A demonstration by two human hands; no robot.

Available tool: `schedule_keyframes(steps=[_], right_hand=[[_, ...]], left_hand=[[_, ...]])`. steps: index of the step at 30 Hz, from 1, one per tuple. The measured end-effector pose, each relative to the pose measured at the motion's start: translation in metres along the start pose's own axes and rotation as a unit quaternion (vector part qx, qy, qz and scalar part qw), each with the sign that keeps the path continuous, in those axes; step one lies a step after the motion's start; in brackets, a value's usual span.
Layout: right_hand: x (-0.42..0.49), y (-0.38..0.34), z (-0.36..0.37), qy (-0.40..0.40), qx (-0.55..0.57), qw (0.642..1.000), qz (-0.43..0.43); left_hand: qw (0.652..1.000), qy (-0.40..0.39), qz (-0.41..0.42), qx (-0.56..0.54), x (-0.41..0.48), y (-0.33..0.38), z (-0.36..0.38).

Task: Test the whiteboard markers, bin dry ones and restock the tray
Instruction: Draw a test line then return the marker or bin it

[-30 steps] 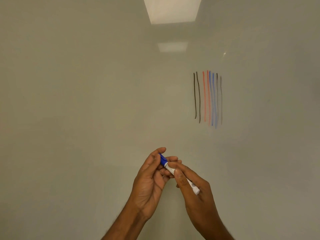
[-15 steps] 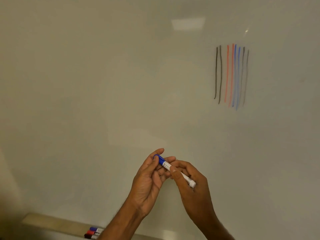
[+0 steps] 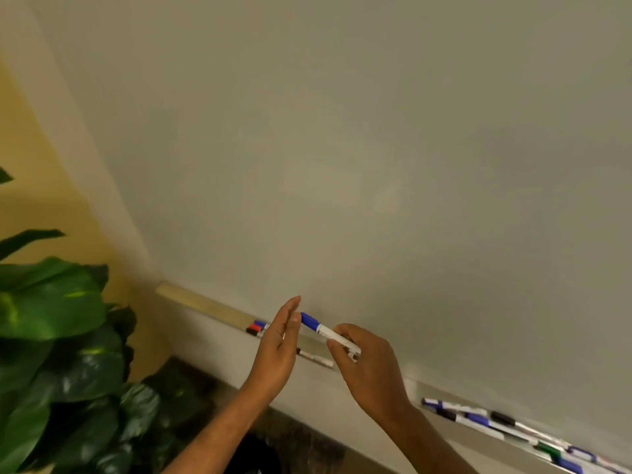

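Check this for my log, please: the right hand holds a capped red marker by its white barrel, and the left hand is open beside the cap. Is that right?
One thing is wrong: the marker has a blue cap, not a red one, as the head view shows. The right hand does hold it by the white barrel, and the left hand is open beside the cap.

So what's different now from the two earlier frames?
The left hand has let go of the blue-capped marker and opened beside its cap. The view has swung down and left: the test strokes are out of frame, and the tray and a plant appear. The right hand still holds the capped marker.
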State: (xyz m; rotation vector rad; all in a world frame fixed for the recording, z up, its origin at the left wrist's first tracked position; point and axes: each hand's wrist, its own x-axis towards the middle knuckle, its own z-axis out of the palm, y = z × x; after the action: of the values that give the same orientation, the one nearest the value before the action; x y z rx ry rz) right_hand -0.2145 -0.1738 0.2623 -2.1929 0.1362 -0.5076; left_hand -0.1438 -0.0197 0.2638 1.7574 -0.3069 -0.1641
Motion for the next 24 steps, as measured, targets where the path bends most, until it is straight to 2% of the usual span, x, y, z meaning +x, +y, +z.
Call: schedule_keyframes(steps=[2, 5, 9, 15, 24], right_hand=[[-0.009, 0.012, 0.029, -0.014, -0.025, 1.000, -0.002], [-0.022, 0.026, 0.069, -0.029, -0.043, 0.999, -0.015], [-0.037, 0.043, 0.120, -0.057, -0.070, 0.995, -0.033], [-0.056, 0.065, 0.188, -0.111, -0.118, 0.986, -0.039], [-0.069, 0.082, 0.269, -0.192, -0.143, 0.970, -0.030]], left_hand=[[0.992, 0.021, 0.016, 0.120, -0.008, -0.039, -0.021], [0.950, 0.044, 0.048, 0.305, -0.025, -0.096, -0.055], [0.902, 0.038, 0.050, 0.427, -0.045, -0.151, -0.092], [0.864, 0.021, 0.012, 0.503, -0.069, -0.211, -0.136], [0.864, 0.021, -0.029, 0.503, -0.083, -0.257, -0.163]])
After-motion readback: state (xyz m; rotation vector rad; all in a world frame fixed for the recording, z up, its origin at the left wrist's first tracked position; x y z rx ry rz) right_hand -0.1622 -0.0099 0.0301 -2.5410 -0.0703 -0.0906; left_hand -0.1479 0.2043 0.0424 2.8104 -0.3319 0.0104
